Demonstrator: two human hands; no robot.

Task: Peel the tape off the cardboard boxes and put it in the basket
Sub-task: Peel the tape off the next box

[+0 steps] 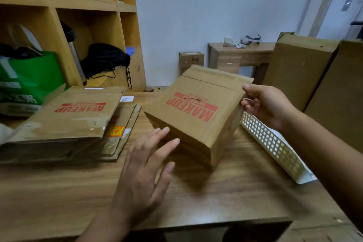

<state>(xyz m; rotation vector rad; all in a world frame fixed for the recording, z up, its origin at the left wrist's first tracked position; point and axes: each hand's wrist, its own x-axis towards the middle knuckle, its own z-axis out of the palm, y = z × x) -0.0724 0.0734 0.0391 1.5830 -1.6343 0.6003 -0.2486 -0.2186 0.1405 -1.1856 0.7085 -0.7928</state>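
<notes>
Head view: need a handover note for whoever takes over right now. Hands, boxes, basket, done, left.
Right hand pinches the far right edge of the tilted MAKEUP box.
Left hand is open, fingers at the box's near face.
Basket lies on the table, right of the box; its contents are not visible.
Flattened boxes at left carry glossy tape.
Done: nothing evident.
Left: peel all the boxes and put the tape in the basket.

The left hand point(141, 175) and right hand point(265, 104) are bare, nails short, forearms point(324, 143) uncovered.
</notes>
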